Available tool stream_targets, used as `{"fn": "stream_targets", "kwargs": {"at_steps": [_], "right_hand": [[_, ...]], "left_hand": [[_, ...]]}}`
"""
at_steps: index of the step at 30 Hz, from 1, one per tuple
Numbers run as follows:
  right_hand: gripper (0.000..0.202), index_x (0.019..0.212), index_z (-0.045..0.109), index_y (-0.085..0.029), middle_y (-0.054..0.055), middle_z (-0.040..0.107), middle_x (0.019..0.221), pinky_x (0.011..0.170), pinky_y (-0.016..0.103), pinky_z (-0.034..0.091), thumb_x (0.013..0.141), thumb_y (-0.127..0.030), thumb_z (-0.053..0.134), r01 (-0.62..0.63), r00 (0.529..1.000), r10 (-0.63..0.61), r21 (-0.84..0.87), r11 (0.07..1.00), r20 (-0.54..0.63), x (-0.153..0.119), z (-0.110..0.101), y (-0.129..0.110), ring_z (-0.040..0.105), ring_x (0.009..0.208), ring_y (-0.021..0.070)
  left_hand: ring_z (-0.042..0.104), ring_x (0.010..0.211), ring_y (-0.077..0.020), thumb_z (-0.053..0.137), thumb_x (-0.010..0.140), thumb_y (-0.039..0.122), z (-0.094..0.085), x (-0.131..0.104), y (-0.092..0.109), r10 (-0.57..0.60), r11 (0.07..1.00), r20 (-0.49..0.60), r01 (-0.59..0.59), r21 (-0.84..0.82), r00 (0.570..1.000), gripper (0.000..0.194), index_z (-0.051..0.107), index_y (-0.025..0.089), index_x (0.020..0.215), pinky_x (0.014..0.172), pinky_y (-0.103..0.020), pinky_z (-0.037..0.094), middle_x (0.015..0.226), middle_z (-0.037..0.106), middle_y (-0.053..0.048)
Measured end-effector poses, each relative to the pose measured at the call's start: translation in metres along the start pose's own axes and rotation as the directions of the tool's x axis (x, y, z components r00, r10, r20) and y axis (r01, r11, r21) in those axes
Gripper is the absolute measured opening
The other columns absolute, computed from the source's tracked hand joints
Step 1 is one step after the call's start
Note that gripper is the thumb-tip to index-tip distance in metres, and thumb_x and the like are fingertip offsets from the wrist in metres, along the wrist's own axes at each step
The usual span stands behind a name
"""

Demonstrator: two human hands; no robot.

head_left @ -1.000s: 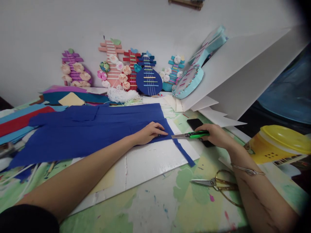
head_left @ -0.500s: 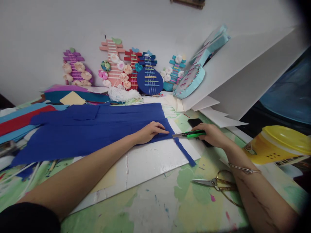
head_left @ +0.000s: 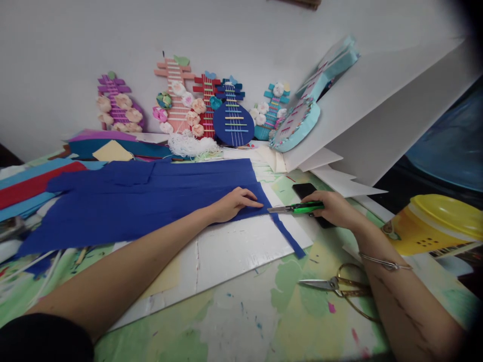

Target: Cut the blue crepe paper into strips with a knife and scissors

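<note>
Blue fabric [head_left: 113, 211] lies across a white board [head_left: 226, 251] on the table. My left hand [head_left: 234, 203] rests on the fabric near its right edge, index finger stretched out, pressing it down and holding nothing. My right hand [head_left: 332, 207] is closed around a green utility knife [head_left: 302, 207]. The blade is extended and points left, its tip at the top of a narrow blue strip [head_left: 289, 235] that hangs over the board's right side. Behind the right hand lies a black phone [head_left: 304, 190], partly covered.
Gold-handled scissors [head_left: 332, 285] lie beside my right forearm. A yellow-lidded tub [head_left: 426, 226] stands at the right. Decorated instrument-shaped crafts [head_left: 234, 123] and white panels [head_left: 370, 115] lean at the back. Red and light-blue fabric [head_left: 41, 183] lies left.
My right hand and the knife have shifted slightly to the right. My left hand stays in place on the fabric.
</note>
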State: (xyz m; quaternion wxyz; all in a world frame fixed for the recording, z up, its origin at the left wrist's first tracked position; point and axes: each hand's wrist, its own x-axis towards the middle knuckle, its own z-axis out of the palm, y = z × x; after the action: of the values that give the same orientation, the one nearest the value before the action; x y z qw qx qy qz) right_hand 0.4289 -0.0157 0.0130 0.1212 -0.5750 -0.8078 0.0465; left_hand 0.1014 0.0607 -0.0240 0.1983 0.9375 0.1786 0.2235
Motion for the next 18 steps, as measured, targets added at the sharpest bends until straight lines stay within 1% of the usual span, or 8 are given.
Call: {"fn": "stream_targets", "kwargs": {"at_steps": [5,10,13,18], "right_hand": [[0.036,0.097,0.072,-0.023,0.004,0.072,0.100,0.082,0.034,0.047,0.065,-0.011,0.059,-0.019,1.000,0.020,-0.012,1.000,0.009,-0.002,-0.004,0.002,0.064,0.092,0.0254],[0.037,0.098,0.071,-0.022,0.005,0.072,0.101,0.083,0.034,0.046,0.066,-0.010,0.060,-0.049,0.998,0.050,-0.028,0.998,0.033,-0.002,-0.006,-0.004,0.064,0.093,0.0256],[0.039,0.099,0.071,-0.022,0.005,0.071,0.102,0.082,0.034,0.047,0.065,-0.009,0.059,-0.038,0.998,0.038,-0.019,0.999,0.047,0.000,-0.004,-0.007,0.063,0.094,0.0257],[0.041,0.100,0.071,-0.022,0.005,0.071,0.102,0.082,0.034,0.047,0.064,-0.008,0.059,0.002,1.000,-0.002,-0.003,1.000,0.029,0.002,0.000,-0.008,0.063,0.096,0.0265]], "left_hand": [[0.054,0.104,-0.0171,0.039,0.094,0.007,-0.002,-0.001,0.002,-0.014,1.000,-0.007,0.013,-0.015,1.000,0.043,0.066,0.032,0.118,0.095,-0.036,0.038,0.118,0.061,-0.005],[0.055,0.106,-0.0159,0.038,0.093,0.004,-0.003,-0.002,0.003,-0.022,0.999,-0.021,0.022,-0.028,1.000,0.046,0.066,0.030,0.117,0.096,-0.036,0.038,0.118,0.062,-0.004],[0.055,0.105,-0.0159,0.038,0.094,0.006,-0.002,-0.001,0.002,-0.025,0.999,-0.020,0.025,-0.026,0.999,0.044,0.067,0.031,0.116,0.096,-0.036,0.038,0.117,0.062,-0.004],[0.054,0.104,-0.0160,0.038,0.096,0.009,-0.002,-0.001,0.001,-0.020,1.000,-0.015,0.019,-0.013,1.000,0.042,0.067,0.032,0.116,0.095,-0.037,0.038,0.117,0.062,-0.004]]}}
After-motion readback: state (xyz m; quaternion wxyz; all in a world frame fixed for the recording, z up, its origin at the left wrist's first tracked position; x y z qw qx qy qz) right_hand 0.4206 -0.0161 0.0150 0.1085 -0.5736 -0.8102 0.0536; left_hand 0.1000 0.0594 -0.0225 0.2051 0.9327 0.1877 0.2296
